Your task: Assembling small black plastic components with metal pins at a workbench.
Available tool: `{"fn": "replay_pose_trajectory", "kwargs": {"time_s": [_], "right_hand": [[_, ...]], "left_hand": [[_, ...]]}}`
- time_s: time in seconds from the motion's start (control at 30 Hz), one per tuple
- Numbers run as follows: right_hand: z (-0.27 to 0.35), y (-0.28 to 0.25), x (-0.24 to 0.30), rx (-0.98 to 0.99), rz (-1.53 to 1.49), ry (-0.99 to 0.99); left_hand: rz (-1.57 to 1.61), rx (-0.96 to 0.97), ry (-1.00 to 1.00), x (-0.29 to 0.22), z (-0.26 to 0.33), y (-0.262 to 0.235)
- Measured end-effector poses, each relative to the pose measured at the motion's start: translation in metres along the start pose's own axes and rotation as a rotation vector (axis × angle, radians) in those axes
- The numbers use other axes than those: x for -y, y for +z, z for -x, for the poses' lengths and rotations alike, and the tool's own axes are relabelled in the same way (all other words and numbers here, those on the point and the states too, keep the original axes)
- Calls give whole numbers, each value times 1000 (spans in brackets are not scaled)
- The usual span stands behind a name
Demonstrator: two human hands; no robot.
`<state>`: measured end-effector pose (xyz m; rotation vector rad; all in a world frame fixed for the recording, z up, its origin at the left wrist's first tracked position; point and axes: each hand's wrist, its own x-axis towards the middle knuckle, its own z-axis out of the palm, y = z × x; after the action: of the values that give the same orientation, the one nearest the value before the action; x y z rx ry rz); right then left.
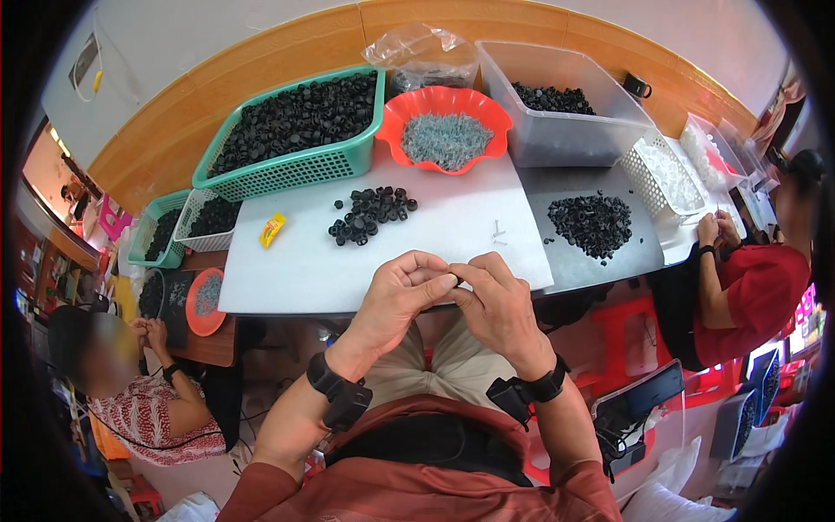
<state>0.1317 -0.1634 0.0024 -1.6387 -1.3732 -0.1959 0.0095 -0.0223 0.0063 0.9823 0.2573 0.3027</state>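
My left hand (398, 294) and my right hand (497, 306) meet at the fingertips over the table's front edge. Both pinch a small black plastic piece (457, 279), mostly hidden by the fingers. Beyond them, a loose pile of black knob-like plastic parts (370, 216) lies on the white foam sheet (287, 283). A few screws (498, 232) rest on the sheet to the right, and a small yellow packet (271, 230) lies to the left. Farther back, a red scalloped bowl (396, 104) holds many thin silvery screws.
A green basket (287, 178) of black parts stands at back left, a clear bin (565, 148) at back right. More small black parts (591, 224) are heaped on the grey tabletop. Co-workers sit at left (156, 400) and right (748, 296). Red stools (622, 335) stand at right.
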Motion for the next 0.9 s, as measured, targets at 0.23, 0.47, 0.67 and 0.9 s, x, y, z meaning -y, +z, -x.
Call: {"fn": "replay_pose_trajectory", "kwargs": {"time_s": [0.23, 0.47, 0.67, 0.9], "right_hand": [[3, 1, -3, 2, 125, -68], [1, -1, -5, 11, -18, 23], [0, -2, -3, 19, -116, 105], [5, -5, -22, 73, -365, 228]], "left_hand": [[-31, 41, -6, 0, -1, 1], [-84, -29, -43, 0, -3, 0], [-78, -12, 12, 2, -3, 1], [-48, -23, 29, 3, -1, 3]]}}
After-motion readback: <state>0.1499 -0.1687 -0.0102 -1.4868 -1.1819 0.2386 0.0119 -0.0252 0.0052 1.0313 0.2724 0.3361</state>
